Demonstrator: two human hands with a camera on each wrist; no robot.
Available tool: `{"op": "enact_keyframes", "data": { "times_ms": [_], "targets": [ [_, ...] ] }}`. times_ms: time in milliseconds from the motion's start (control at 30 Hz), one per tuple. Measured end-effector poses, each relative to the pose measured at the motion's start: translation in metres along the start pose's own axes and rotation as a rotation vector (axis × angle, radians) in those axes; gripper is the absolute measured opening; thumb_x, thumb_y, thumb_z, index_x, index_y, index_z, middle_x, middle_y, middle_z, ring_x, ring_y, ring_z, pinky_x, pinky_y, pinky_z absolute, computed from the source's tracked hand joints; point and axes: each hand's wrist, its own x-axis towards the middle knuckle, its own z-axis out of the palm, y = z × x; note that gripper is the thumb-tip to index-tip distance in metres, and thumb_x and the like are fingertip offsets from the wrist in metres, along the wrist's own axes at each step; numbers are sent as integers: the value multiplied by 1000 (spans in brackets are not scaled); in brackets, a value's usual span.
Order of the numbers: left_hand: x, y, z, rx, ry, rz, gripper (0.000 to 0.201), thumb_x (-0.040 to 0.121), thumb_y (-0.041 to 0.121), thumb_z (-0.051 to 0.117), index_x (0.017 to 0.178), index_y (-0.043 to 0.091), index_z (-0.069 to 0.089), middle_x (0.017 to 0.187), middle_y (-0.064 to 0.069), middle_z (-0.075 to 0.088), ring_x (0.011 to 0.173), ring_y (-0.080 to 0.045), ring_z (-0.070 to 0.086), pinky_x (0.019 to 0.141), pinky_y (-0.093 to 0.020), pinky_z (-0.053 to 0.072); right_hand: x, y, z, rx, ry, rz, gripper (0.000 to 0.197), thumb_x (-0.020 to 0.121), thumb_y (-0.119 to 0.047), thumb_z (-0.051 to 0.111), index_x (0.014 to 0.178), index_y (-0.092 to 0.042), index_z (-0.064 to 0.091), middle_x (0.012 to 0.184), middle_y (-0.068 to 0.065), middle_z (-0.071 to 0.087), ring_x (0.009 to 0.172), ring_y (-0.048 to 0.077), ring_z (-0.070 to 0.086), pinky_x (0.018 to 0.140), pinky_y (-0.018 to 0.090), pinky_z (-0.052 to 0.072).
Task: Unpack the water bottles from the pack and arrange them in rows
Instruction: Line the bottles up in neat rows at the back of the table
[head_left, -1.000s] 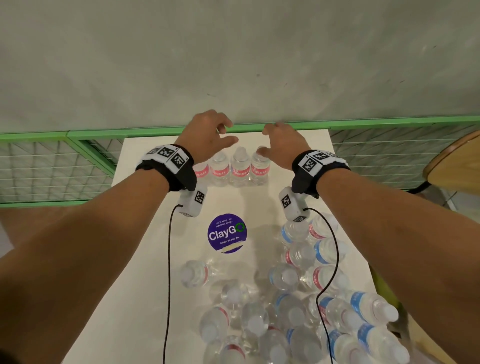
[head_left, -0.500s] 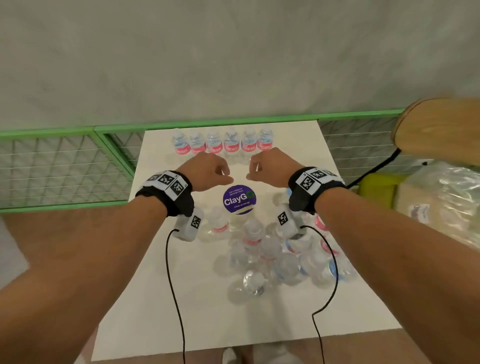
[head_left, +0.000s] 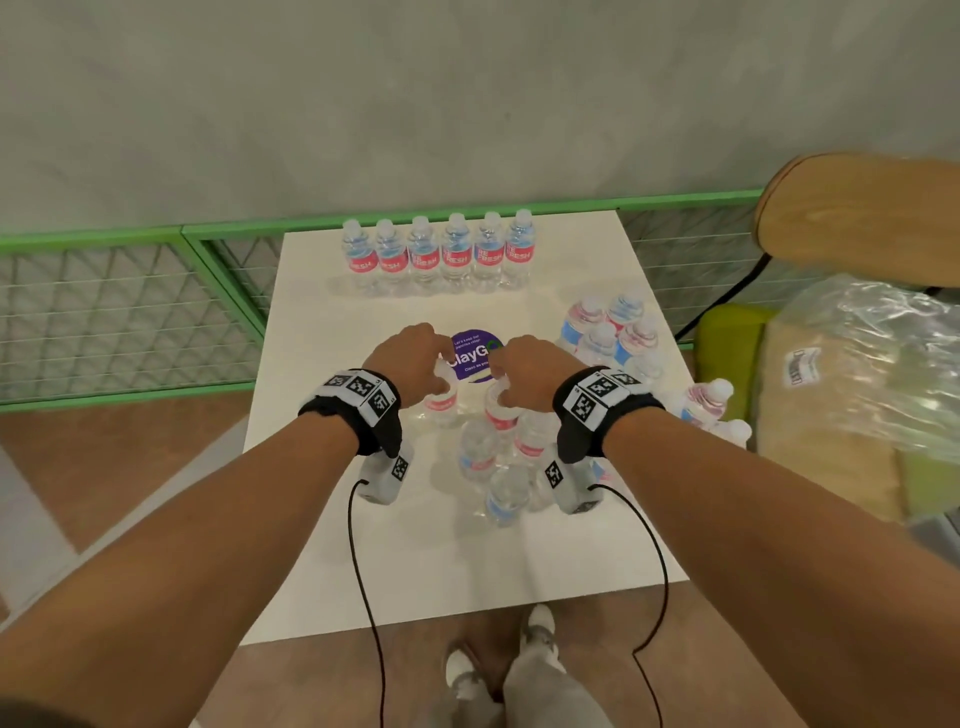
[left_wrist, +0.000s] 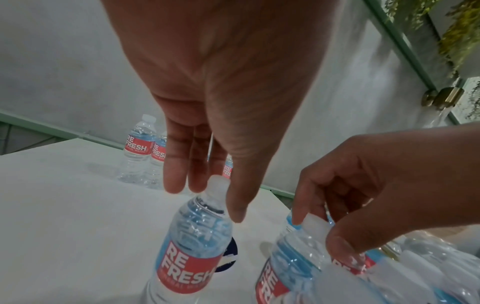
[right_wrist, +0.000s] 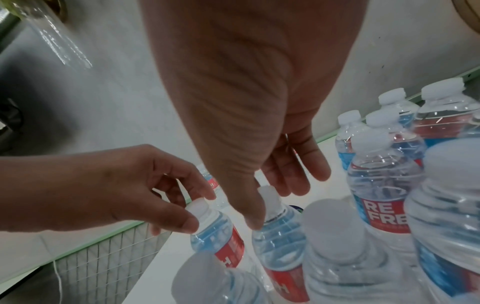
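A row of several upright Refresh water bottles (head_left: 439, 254) stands along the far edge of the white table (head_left: 322, 519). At the table's middle my left hand (head_left: 418, 361) pinches the white cap of an upright bottle (head_left: 441, 405) between thumb and fingers; the left wrist view shows that hand (left_wrist: 207, 197) on the same bottle (left_wrist: 192, 246). Beside it my right hand (head_left: 514, 374) grips the cap of a neighbouring bottle (head_left: 501, 413). The right wrist view shows this hand (right_wrist: 272, 203) with thumb and fingers around that bottle (right_wrist: 280, 242).
More loose bottles crowd close behind my hands (head_left: 498, 467) and at the table's right edge (head_left: 608, 332). A purple sticker (head_left: 472, 353) marks the table centre. Crumpled plastic wrap (head_left: 872, 374) lies on a seat to the right. Green mesh fencing (head_left: 130, 312) runs on the left.
Both hands have drawn back from the far row to the table's middle. Each has taken hold of a bottle cap in the loose cluster. The head view has pulled back.
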Motion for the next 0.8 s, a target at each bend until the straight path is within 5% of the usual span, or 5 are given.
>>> {"op": "enact_keyframes", "data": {
  "times_ms": [233,467,800],
  "targets": [
    [2,-2,0,25,7,-10,44,84,30,75,124,22,61,114,-5,56,108,-26,55,89,-36,48,-1,1,6,-5,11,18,39,90,-25,63,126,-11,54,115,15,60,99,31,61,75,32,44],
    [11,2,-2,14,2,31,34,86,24,73,117,13,65,107,-8,61,98,-26,59,76,-28,40,2,8,11,69,18,43,36,88,-26,64,119,-11,54,107,14,59,78,25,50,66,30,38],
    [76,35,-54,62,65,111,23,83,25,72,101,11,70,97,-7,64,82,-24,59,67,-31,45,29,67,-35,192,141,92,30,82,-30,66,107,-17,56,97,9,56,81,29,56,64,31,42]
  ]
}}
